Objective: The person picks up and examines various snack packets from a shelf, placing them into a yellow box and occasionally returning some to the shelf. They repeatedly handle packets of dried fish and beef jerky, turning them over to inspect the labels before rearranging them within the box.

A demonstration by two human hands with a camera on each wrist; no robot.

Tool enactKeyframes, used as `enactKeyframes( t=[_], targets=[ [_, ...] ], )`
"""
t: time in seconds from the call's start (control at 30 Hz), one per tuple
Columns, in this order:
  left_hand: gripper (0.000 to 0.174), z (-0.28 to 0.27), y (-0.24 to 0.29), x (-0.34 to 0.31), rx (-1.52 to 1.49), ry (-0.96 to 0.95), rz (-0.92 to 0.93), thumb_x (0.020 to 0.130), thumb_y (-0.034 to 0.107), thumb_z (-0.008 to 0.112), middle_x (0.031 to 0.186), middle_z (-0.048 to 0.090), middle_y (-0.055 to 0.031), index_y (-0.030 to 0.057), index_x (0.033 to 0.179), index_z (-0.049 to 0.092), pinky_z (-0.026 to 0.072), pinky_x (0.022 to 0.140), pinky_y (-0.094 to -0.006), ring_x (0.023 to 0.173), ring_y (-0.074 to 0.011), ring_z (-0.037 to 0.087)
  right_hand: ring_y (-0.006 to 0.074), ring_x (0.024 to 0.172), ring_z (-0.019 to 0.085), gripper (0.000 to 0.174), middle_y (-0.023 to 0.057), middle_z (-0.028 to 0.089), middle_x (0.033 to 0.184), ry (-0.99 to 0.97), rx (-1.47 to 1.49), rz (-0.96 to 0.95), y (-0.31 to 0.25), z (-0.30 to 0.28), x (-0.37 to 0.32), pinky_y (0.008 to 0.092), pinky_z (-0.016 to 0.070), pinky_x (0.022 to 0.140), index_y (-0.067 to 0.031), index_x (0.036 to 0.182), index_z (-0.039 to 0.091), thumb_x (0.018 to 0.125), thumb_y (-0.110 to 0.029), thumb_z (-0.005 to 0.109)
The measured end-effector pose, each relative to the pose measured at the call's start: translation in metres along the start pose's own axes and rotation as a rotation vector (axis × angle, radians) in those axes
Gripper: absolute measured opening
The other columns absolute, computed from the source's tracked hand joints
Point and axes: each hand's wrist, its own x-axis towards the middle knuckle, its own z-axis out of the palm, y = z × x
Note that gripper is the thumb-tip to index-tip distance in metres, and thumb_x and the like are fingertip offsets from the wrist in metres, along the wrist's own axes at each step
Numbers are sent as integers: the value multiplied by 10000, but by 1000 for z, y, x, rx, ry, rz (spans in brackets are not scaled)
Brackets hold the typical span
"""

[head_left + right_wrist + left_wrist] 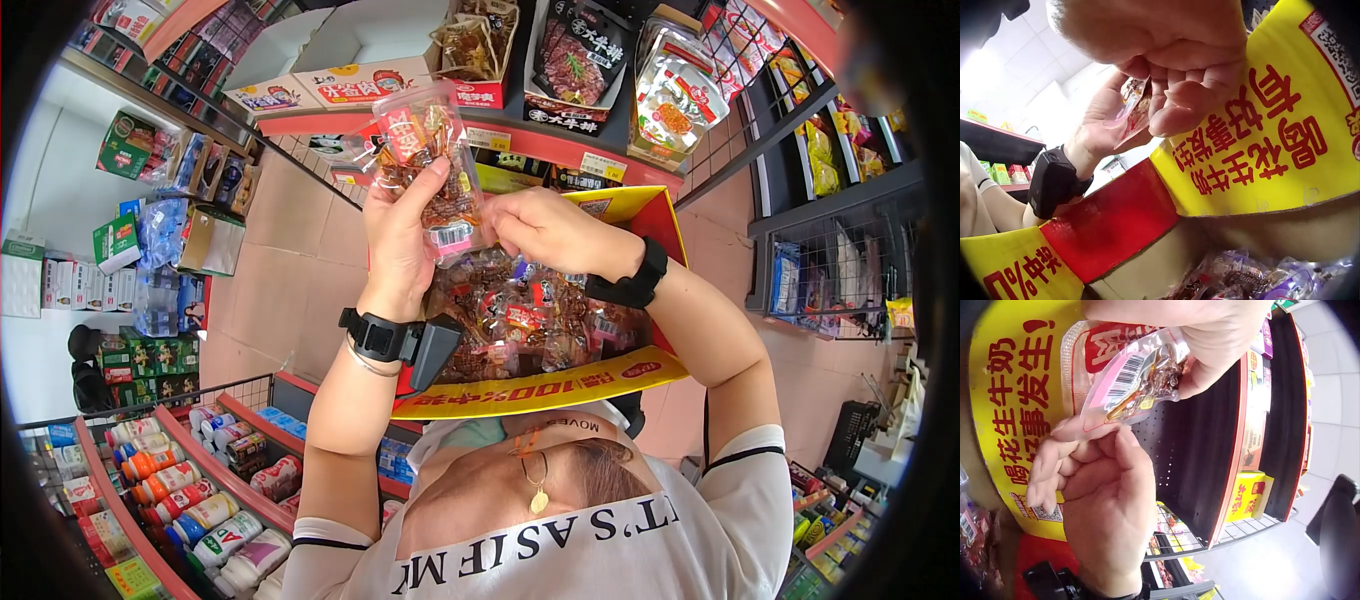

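The left hand (397,235) grips clear plastic packaging with a red label and brown food (410,145), its thumb lying across the front. At the lower edge of a packet the right hand (560,232) pinches the clear film. In the left wrist view, the packet (1132,378) shows a barcode on pink, between the left hand (1210,331) above and the right hand (1110,500) below. The right wrist view has the packet (1137,109) partly hidden behind the right hand's fingers. Below both hands stands a yellow and red box (545,390) holding many small wrapped packets (525,315).
Beyond the box, a shelf with a red edge (545,150) carries open cartons (370,60) and black packs (572,55). Bottles (200,515) fill racks at lower left. Stacked goods (160,250) stand at left, and wire racks (825,270) at right.
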Motion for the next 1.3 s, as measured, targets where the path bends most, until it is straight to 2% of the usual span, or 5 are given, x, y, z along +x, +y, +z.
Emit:
enactKeyframes(
  t=[0.13,0.37,0.73,1.03,1.3],
  targets=[
    [231,1,2,-1,7,-1,-6,843,80,607,940,627,-40,57,1067,555,529,697,-296,800,-129,625,228,602,577,136,93,588,671,14,-141,-84,13,10,-1,341,455,589,-29,799,575,817,-142,503],
    [230,1,1,-1,10,-3,-33,841,76,609,948,629,-42,56,1064,555,529,706,-297,812,-133,627,383,684,589,206,181,604,692,-366,-465,-66,9,36,-14,456,467,623,-40,815,590,786,-244,603],
    [213,3,2,-2,-32,-20,-54,817,40,633,936,648,-33,49,1026,592,507,700,-264,792,-100,618,371,738,612,355,188,624,749,-748,-545,-104,28,71,-33,449,483,659,6,874,580,784,-335,622],
    [217,1,-1,-1,-8,-9,-72,816,44,633,942,647,-33,53,1028,587,506,712,-265,799,-102,619,347,703,627,254,204,622,732,-527,-616,-94,46,110,-51,406,504,614,61,882,560,718,-129,599],
    [224,-1,-1,0,-28,-16,-84,815,33,631,950,641,-30,53,1033,583,505,716,-262,806,-102,614,369,789,606,280,198,607,793,-390,-358,59,39,116,-46,437,485,711,17,945,554,774,-198,610]
  ],
)
